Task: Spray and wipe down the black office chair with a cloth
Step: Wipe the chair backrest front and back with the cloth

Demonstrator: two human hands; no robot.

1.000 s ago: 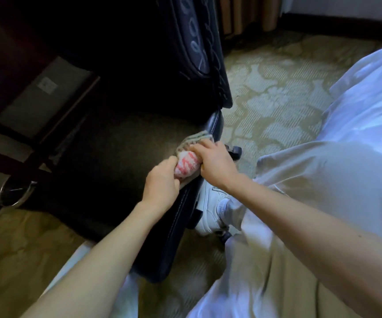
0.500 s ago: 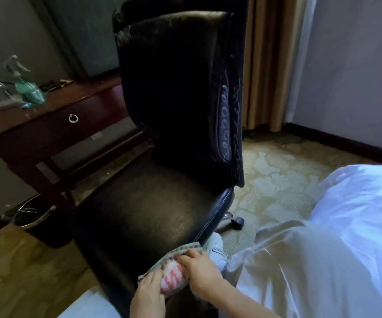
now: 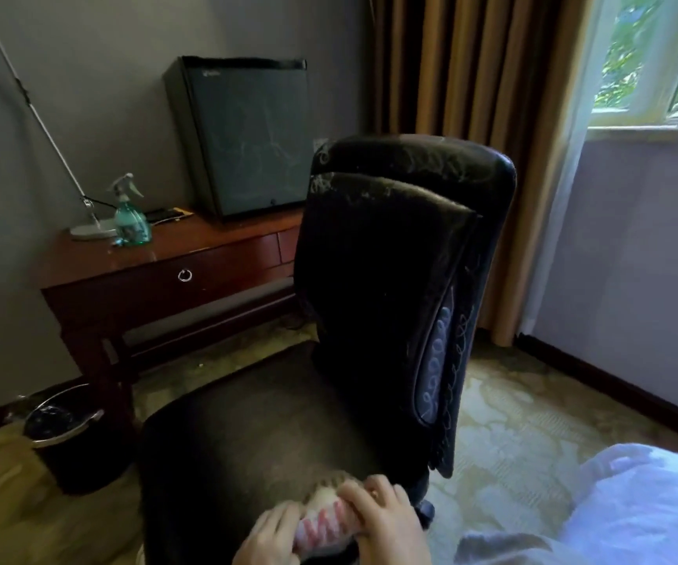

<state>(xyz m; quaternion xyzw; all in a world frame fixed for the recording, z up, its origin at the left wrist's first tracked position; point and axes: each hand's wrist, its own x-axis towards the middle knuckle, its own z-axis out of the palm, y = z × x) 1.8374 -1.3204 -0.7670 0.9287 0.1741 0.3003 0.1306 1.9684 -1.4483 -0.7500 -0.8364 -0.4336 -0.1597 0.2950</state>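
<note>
Black leather chair (image 3: pixel 390 279) stood w/ its seat right under both hands. Pink-striped cloth (image 3: pixel 325 521) sat bunched on the seat's near edge, held betw. left hand (image 3: pixel 268 536) & right hand (image 3: pixel 388 524), fingers of each curled over it, gripping. Backrest rose beyond the grip. Spray bottle (image 3: pixel 130 220) stood upright on wooden desk (image 3: pixel 215 234), well beyond & left of the grip, just beside lamp base (image 3: pixel 88 231). Bin (image 3: pixel 54 440) sat on the floor left of the grip; white bedding (image 3: pixel 634 503) lay to its right.
</note>
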